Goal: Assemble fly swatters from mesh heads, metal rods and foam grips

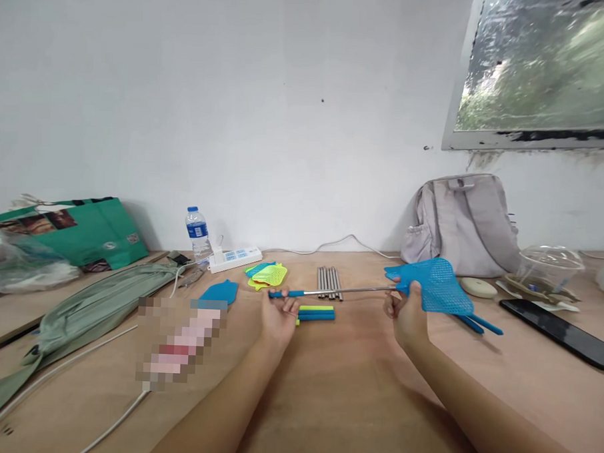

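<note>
Bare forearms [224, 397], blue mesh flyswatter [442, 286] with silver shaft [350, 291]

The single head-worn view looks from near and above the surface [334, 401], forward and down, facing the wall [306, 133] across the upper half, with the window [544, 70] at upper right.

Your left hand [278, 321] and right hand [410, 319] are bare, with slim fingers [415, 293]; your left forearm [224, 400] and right forearm [484, 405] are uncovered too, widening smoothly from narrow wrists [272, 349].
</note>
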### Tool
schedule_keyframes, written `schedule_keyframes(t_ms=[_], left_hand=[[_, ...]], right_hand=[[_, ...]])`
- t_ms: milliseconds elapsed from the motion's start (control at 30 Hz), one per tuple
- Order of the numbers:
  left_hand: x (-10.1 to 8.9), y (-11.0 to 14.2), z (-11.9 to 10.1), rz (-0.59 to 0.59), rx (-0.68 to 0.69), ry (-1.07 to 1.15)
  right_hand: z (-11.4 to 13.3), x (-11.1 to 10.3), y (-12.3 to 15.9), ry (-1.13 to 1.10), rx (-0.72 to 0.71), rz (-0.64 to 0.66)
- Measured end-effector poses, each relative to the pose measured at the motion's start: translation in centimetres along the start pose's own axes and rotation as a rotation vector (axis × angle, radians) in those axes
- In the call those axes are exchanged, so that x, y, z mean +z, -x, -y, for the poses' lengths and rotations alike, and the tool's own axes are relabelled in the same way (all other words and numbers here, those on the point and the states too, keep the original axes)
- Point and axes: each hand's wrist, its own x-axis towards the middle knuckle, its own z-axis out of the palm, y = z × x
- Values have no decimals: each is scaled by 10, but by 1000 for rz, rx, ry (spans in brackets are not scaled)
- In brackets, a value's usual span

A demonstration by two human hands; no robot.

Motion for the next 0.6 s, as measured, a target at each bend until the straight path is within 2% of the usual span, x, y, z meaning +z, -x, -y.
schedule_keyframes(t_ms=[100,167,233,300,367,500,600], left_hand=[[1,-6,-23,-67,-28,247],[-4,-10,-39,-113,1,325],[-11,-14,-53,-168,19,353],[-17,-17,-63,-205,13,347],[-20,-18,-67,-200,-6,326],[-20,-17,-65,-116,-49,307],[-22,-18,-60,-159,-30,299]], right_hand=[[8,-4,-10,-96,90,134],[14,-13,-19,-148,88,153],[21,-24,-30,-105,86,169],[26,-35,-38,12,151,244],[30,-41,-40,141,248,335],[29,-43,-30,415,426,457],[24,-40,-23,526,449,504]])
